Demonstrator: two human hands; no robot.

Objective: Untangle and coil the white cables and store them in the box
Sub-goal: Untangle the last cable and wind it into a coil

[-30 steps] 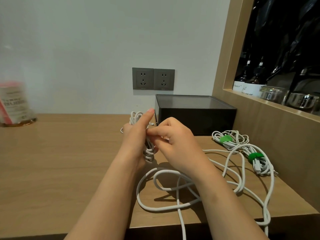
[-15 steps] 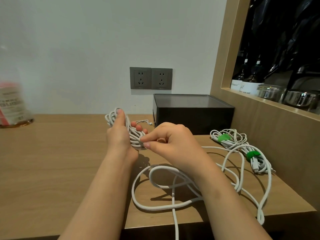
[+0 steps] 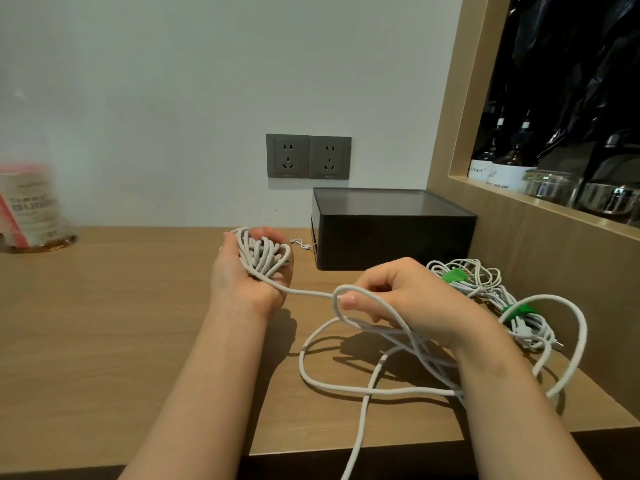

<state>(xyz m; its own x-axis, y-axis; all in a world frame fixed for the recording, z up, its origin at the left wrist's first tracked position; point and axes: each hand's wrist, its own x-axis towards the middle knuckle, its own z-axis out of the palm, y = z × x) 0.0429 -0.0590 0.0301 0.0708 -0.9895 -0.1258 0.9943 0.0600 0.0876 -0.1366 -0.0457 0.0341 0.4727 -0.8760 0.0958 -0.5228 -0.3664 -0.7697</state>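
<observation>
My left hand (image 3: 242, 278) holds a bundle of white cable coils (image 3: 261, 254) in its palm, palm turned up, fingers curled round the loops. From the bundle a strand runs right to my right hand (image 3: 408, 299), whose thumb and fingers pinch a loop of the same white cable (image 3: 341, 292). The loose rest of that cable (image 3: 346, 386) sprawls on the wooden table (image 3: 104, 323) under my right forearm and trails off the front edge. Two coiled white cables with green ties (image 3: 485, 292) lie at the right. The dark box (image 3: 391, 233) stands behind, against the wall.
Two grey wall sockets (image 3: 308, 155) sit above the box. A wooden side panel (image 3: 554, 271) with a shelf of bottles and glass jars (image 3: 554, 181) bounds the right. A blurred container with a red and white label (image 3: 27, 213) stands at the far left of the table.
My left hand turned palm up, showing the coil bundle. My right hand moved right and down, drawing a length of cable out from the bundle and lifting a loop.
</observation>
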